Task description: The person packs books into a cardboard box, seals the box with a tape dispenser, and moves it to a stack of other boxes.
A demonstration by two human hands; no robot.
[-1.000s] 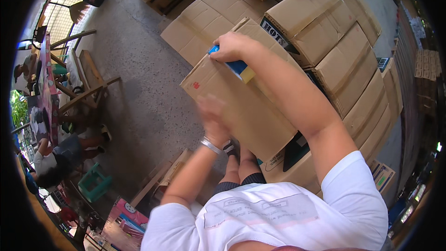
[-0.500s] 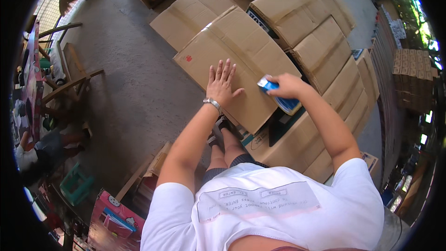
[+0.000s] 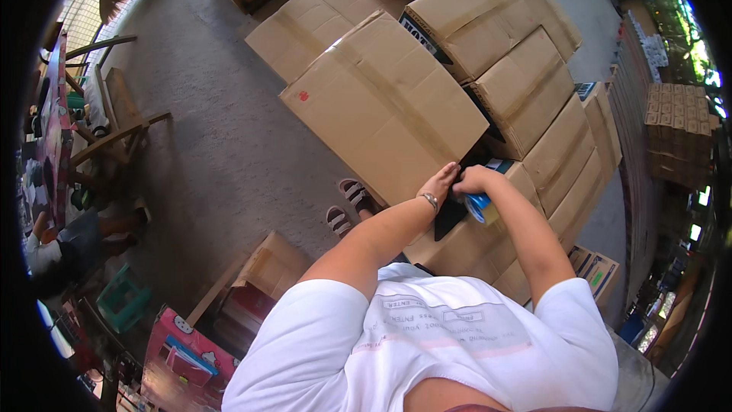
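A large closed cardboard box (image 3: 366, 114) with a tape strip along its top and a small red mark lies in front of me. My left hand (image 3: 440, 183) rests at its near right corner, fingers stretched out and close together. Beside it, my right hand (image 3: 478, 180) grips a blue tape dispenser (image 3: 479, 207), held low against the box's near side. The dispenser's front end and the fingertips of that hand are partly hidden. Under and beside the box, a dark gap separates it from other cartons (image 3: 457, 248).
More taped cartons (image 3: 526, 91) stand packed to the right and behind. On the left are a wooden chair frame (image 3: 122, 122), a green stool (image 3: 124, 297) and another person (image 3: 84, 244). An opened carton (image 3: 274, 263) sits at my near left. Stacked brown packs (image 3: 679, 133) stand far right.
My left hand has moved from the box top to its near right corner. The right hand has brought the tape dispenser nearer to me, down by the box's side, next to the left hand.
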